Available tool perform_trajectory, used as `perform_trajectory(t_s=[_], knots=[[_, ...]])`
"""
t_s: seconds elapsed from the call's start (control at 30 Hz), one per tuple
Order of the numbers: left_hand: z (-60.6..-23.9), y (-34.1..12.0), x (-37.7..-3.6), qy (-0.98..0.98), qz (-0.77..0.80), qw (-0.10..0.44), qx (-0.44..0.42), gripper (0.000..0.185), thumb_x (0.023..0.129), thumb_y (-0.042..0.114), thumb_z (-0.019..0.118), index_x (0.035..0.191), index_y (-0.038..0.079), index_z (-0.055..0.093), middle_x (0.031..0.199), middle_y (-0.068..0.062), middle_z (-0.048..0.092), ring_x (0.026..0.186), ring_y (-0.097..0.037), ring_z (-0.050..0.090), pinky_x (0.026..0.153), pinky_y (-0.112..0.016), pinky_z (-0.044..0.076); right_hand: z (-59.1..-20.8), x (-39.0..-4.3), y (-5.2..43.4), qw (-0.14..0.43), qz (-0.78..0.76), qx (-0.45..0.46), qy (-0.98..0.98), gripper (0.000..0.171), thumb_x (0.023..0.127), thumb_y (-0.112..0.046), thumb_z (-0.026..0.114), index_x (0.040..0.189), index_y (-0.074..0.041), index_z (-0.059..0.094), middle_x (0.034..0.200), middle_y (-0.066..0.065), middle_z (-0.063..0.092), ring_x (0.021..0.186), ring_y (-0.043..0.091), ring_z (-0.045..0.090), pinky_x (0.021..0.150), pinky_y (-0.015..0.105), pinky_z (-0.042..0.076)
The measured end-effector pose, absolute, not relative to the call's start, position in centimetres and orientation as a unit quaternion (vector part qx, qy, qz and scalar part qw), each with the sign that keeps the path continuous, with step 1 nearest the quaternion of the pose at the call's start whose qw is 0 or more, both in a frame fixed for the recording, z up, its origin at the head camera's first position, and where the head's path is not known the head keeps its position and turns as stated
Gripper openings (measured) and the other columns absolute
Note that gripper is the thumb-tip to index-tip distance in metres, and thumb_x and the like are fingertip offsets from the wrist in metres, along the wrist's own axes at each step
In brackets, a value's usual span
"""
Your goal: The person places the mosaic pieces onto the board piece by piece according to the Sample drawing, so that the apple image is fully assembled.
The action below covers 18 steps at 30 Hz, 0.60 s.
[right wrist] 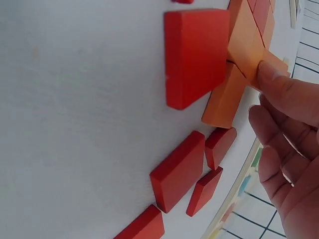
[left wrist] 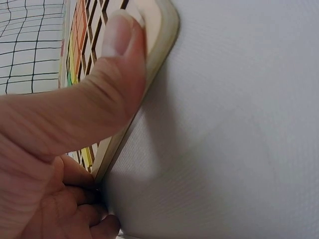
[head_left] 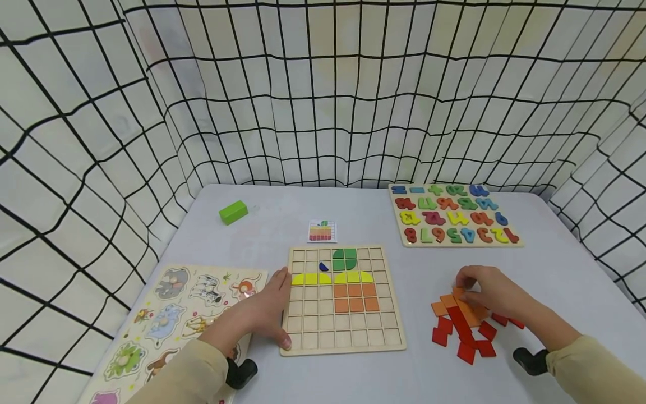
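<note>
My left hand (head_left: 264,308) holds the left edge of a wooden grid board (head_left: 348,352), its thumb over the near left corner. In the left wrist view the fingers (left wrist: 79,174) curl beside the board's edge. On the board lie green quarter-rounds (head_left: 345,259), a dark blue piece (head_left: 323,266), yellow pieces (head_left: 353,277) and two rows of orange squares (head_left: 355,297). To the right, my right hand (head_left: 492,289) pinches an orange tile (right wrist: 247,55) at the pile's top. Red tiles (head_left: 466,352) lie loose around that pile; some are partly covered by others.
A small printed pattern card (head_left: 322,231) lies beyond the board. At the back right is a number puzzle (head_left: 464,216); an animal puzzle (head_left: 166,320) sits at the left, under the left forearm. A green block (head_left: 233,212) stands back left. Black netting (head_left: 323,101) surrounds the table.
</note>
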<state>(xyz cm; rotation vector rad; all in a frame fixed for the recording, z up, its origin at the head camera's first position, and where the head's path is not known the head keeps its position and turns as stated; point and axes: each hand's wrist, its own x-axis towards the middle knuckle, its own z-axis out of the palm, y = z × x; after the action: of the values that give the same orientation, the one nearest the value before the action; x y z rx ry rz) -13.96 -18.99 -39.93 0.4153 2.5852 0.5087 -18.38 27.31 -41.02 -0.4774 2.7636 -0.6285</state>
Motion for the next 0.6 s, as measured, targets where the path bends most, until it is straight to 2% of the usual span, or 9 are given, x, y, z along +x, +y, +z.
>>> perform_trajectory(t_s=[0.13, 0.3, 0.43, 0.6], knots=[[-39.9, -19.1, -13.9, 0.941, 0.189, 0.236, 0.151, 0.134, 0.062, 0.029, 0.099, 0.158, -0.013, 0.014, 0.169, -0.030, 0.004, 0.158, -0.044, 0.005, 0.127, -0.056, 0.021, -40.6, -18.4, 27.2, 0.125, -0.231, -0.171, 0.950, 0.018, 0.086, -0.010, 0.080, 0.096, -0.015, 0.066, 0.091, -0.005, 0.068, 0.089, 0.013, 0.061, 0.068, 0.019, 0.056], [-40.0, -19.2, -13.8, 0.941, 0.192, 0.234, 0.154, 0.134, 0.063, 0.028, 0.099, 0.158, -0.013, 0.014, 0.169, -0.030, 0.004, 0.159, -0.044, 0.005, 0.127, -0.056, 0.020, -39.5, -19.0, 25.7, 0.093, -0.229, -0.190, 0.950, 0.016, 0.087, -0.008, 0.079, 0.095, -0.016, 0.067, 0.089, -0.006, 0.069, 0.087, 0.012, 0.062, 0.071, 0.014, 0.054], [-40.0, -19.3, -13.8, 0.940, 0.194, 0.233, 0.155, 0.134, 0.063, 0.029, 0.099, 0.158, -0.013, 0.014, 0.169, -0.030, 0.004, 0.158, -0.044, 0.005, 0.127, -0.056, 0.021, -39.2, -19.5, 22.6, 0.077, -0.236, -0.206, 0.947, 0.014, 0.089, -0.008, 0.078, 0.094, -0.017, 0.069, 0.089, -0.006, 0.069, 0.085, 0.012, 0.062, 0.072, 0.015, 0.054], [-40.2, -19.4, -13.8, 0.941, 0.193, 0.230, 0.159, 0.134, 0.063, 0.031, 0.099, 0.158, -0.014, 0.015, 0.169, -0.030, 0.004, 0.159, -0.044, 0.005, 0.127, -0.055, 0.021, -39.5, -20.1, 17.1, 0.090, -0.257, -0.243, 0.931, 0.010, 0.089, -0.011, 0.078, 0.091, -0.017, 0.070, 0.087, -0.006, 0.066, 0.083, 0.012, 0.060, 0.073, 0.019, 0.056]])
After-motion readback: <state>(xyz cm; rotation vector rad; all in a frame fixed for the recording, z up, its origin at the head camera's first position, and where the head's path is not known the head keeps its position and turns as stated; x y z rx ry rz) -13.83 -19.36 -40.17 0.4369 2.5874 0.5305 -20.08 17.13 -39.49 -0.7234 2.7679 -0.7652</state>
